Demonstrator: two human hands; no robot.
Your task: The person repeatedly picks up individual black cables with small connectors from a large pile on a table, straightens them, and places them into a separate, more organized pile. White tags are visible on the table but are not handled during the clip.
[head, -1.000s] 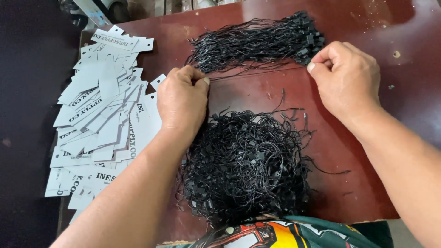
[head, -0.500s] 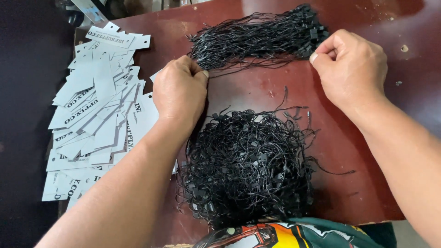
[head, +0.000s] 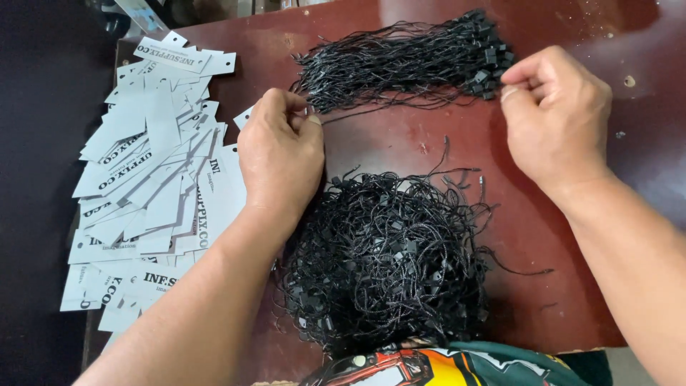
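My left hand [head: 280, 154] pinches one end of a thin black string [head: 400, 107] that runs across the dark red table [head: 400, 146]. The other end is pinched in my right hand [head: 554, 118], beside the plastic ends of a straightened bundle of black strings [head: 407, 61] at the far edge. A tangled heap of black strings [head: 386, 261] with small plastic locks lies close to me, between my forearms. White paper tags [head: 153, 186] with dark print are spread in a loose pile under and to the left of my left hand.
The table's left edge borders a dark floor area [head: 36, 179]. A colourful printed shirt [head: 443, 364] shows at the bottom edge. Small light specks [head: 627, 81] mark the table at the far right.
Both hands hold nearly the same spots; the view has shifted slightly, and the string between them looks drawn out straight beneath the bundle.
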